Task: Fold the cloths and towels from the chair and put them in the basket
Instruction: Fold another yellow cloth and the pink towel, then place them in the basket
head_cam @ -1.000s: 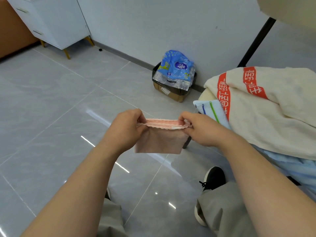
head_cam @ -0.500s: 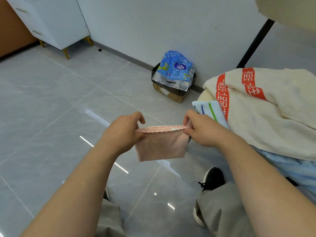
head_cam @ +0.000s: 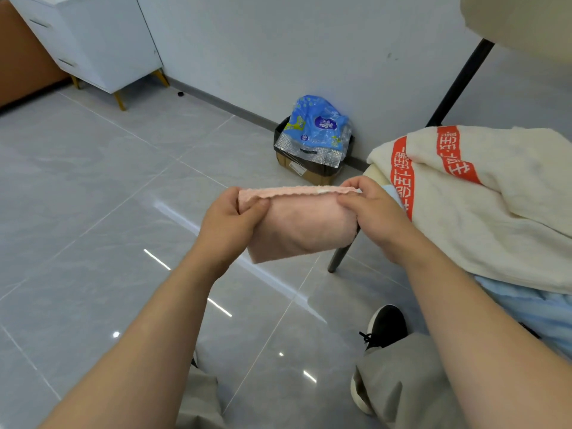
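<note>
Item 1. Grey trouser legs (head_cam: pixel 402 394) are filling the bottom edge of the head view; a black shoe (head_cam: pixel 387 326) with a white sole is standing on the glossy grey tiled floor (head_cam: pixel 93 212).

Item 2. Left hand (head_cam: pixel 229 224) is pinching the left end of a folded pink cloth (head_cam: pixel 303 224), thumb on the near face, fingers curled behind it.

Item 3. Right hand (head_cam: pixel 374 212) is pinching the right end of the same cloth, its fingers curled over the top edge.

Item 4. The pink cloth is hanging in the air between the two hands, above the floor and just left of the chair. Its layered top edges are lying together in a level line; the body is drooping below.

Item 5. A dark chair leg (head_cam: pixel 340 255) is showing under the cloth's right corner. On the chair, a cream towel (head_cam: pixel 495 212) with red lettered bands is lying heaped and unfolded; a pale blue cloth (head_cam: pixel 541 317) is lying beneath it, nearer the camera.

Item 6. A cardboard box (head_cam: pixel 306 171) is sitting against the wall, a blue plastic pack (head_cam: pixel 318 125) resting on top of it.

Item 7. A black slanted table leg (head_cam: pixel 461 82) is rising behind the chair.

Item 8. A white cabinet (head_cam: pixel 102 41) on gold legs is standing at far left.
</note>
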The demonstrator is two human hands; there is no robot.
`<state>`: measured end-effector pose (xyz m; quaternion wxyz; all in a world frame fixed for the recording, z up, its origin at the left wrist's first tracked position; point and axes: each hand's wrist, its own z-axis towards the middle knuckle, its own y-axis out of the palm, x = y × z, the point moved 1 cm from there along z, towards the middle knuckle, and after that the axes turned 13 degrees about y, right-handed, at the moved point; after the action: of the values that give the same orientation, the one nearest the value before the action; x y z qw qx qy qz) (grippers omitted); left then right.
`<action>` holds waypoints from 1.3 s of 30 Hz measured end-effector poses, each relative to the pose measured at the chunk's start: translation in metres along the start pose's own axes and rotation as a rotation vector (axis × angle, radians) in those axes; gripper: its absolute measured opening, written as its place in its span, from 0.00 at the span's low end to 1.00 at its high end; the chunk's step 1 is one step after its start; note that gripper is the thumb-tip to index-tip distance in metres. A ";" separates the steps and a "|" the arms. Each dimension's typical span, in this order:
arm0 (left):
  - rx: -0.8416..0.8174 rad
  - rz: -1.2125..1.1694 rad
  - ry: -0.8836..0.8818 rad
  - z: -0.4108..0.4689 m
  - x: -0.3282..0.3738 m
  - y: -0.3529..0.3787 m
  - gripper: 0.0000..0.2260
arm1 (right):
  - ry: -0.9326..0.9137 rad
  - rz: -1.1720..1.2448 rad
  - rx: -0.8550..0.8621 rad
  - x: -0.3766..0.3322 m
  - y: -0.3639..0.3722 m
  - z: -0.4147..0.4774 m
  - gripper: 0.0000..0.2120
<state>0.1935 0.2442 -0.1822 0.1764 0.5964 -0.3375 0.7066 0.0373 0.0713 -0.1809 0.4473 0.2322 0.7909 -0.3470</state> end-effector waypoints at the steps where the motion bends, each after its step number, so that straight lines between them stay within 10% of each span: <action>1: 0.055 -0.038 -0.002 0.000 0.001 0.003 0.09 | -0.007 0.067 0.029 0.001 0.003 0.000 0.04; 7: 0.264 -0.182 -0.104 0.001 -0.002 0.021 0.18 | -0.094 0.139 0.243 0.001 0.022 0.000 0.10; 15: 0.266 0.253 0.071 -0.002 0.008 0.021 0.16 | -0.288 -0.122 0.402 -0.003 0.021 -0.015 0.14; 21: -0.090 -0.537 -0.489 -0.003 0.006 0.015 0.14 | -0.221 -0.033 0.421 -0.003 0.013 -0.009 0.15; 29: 0.096 -0.211 -0.153 -0.001 -0.002 0.015 0.09 | 0.560 0.638 -0.250 -0.002 0.008 -0.009 0.13; 34: 0.123 0.018 -0.038 -0.004 0.007 0.016 0.08 | 0.475 0.577 -0.298 -0.002 0.006 -0.007 0.08; 39: 0.101 0.203 0.023 -0.003 0.006 0.017 0.09 | 0.127 0.090 0.036 0.004 0.015 -0.003 0.07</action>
<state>0.1794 0.2336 -0.1813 0.0774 0.5591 -0.3582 0.7437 0.0437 0.0833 -0.1879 0.4070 0.2972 0.8001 -0.3255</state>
